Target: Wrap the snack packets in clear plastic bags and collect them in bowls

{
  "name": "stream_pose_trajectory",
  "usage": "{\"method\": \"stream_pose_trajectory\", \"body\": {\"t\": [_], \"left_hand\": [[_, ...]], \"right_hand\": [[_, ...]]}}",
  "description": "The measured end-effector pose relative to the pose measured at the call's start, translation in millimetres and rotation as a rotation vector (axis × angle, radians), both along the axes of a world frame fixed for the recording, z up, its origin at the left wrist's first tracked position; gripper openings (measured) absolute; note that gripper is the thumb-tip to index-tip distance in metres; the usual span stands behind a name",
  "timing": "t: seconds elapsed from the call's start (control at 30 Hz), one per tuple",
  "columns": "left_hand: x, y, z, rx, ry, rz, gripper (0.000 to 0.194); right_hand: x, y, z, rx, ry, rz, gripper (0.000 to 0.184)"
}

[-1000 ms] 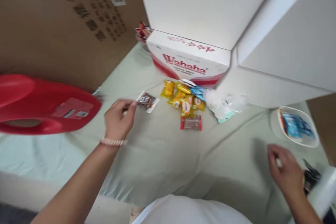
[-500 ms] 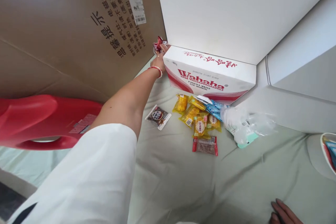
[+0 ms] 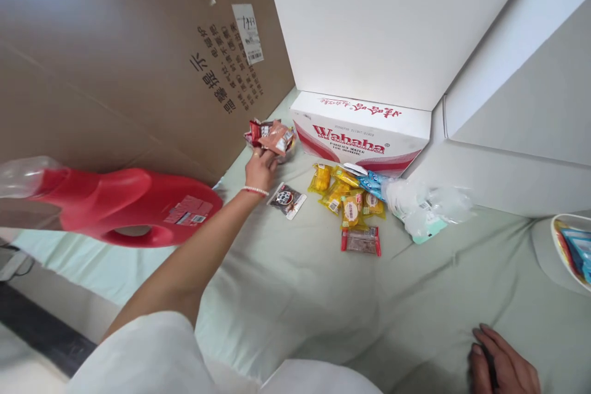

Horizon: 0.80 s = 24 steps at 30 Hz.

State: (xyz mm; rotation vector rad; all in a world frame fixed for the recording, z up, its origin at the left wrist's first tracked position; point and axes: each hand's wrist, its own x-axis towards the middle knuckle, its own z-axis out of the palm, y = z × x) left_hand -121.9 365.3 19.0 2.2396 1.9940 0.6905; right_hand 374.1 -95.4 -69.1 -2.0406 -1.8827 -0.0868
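Note:
My left hand is closed on a bunch of red and pinkish snack packets, in front of the cardboard's lower edge. Just right of the wrist lies a dark snack packet with a white label. Several yellow-wrapped snacks are heaped further right, with a red-ended clear packet in front of them. Blue packets and a crumpled clear plastic bag adjoin the heap. My right hand rests on the sheet at the bottom right, holding nothing, thumb and fingers slightly apart.
A white Wahaha water box stands against a white panel. Brown cardboard rises on the left. A red detergent bottle lies beside my left arm. A white bin with packets stands at the right edge.
My left hand has come back from the corner beside the water box, bringing the bunch of packets into view. My right hand stays low on the sheet.

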Motion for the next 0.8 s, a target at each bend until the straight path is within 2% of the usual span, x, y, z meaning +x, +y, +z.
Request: {"method": "stream_pose_trajectory", "body": {"t": [0.13, 0.23, 0.33, 0.4, 0.47, 0.53, 0.57, 0.6, 0.67, 0.7, 0.8], "left_hand": [[-20.0, -87.8, 4.5, 0.033, 0.018, -0.037, 0.029], [-23.7, -151.3, 13.4, 0.099, 0.027, -0.068, 0.026], [-9.9, -206.6, 27.7, 0.203, -0.015, -0.186, 0.020], [11.4, -231.7, 37.7, 0.246, -0.141, -0.227, 0.014], [41.6, -240.5, 44.3, 0.253, -0.377, -0.189, 0.007], [76.4, -231.2, 45.1, 0.155, -0.727, -0.096, 0.015], [93.9, -221.1, 43.3, 0.079, -0.965, -0.039, 0.020], [110.5, -209.0, 40.4, -0.005, -1.246, 0.011, 0.023], [139.3, -184.1, 32.9, -0.310, -1.814, 0.138, 0.027], [150.9, -174.0, 29.2, -0.444, -1.996, 0.198, 0.030], [173.9, -162.0, 21.8, -0.620, -2.150, 0.230, 0.034]], "right_hand": [[-18.0, 9.8, 18.3, 0.037, 0.033, -0.045, 0.039], [-25.8, 13.5, 25.6, 0.056, 0.060, -0.056, 0.037], [-27.4, 13.6, 25.3, 0.055, 0.075, -0.072, 0.037], [-26.9, 12.8, 23.0, 0.062, 0.078, -0.087, 0.039], [-26.1, 12.3, 20.8, 0.071, 0.080, -0.090, 0.041], [-25.4, 12.1, 19.6, 0.083, 0.077, -0.078, 0.042], [-25.1, 12.1, 19.3, 0.087, 0.074, -0.066, 0.041], [-24.8, 12.2, 19.2, 0.093, 0.071, -0.056, 0.041], [-24.4, 12.0, 18.6, 0.101, 0.074, -0.039, 0.038], [-24.1, 11.8, 18.2, 0.104, 0.081, -0.035, 0.037], [-22.6, 11.2, 17.0, 0.102, 0.135, -0.043, 0.035]]}}
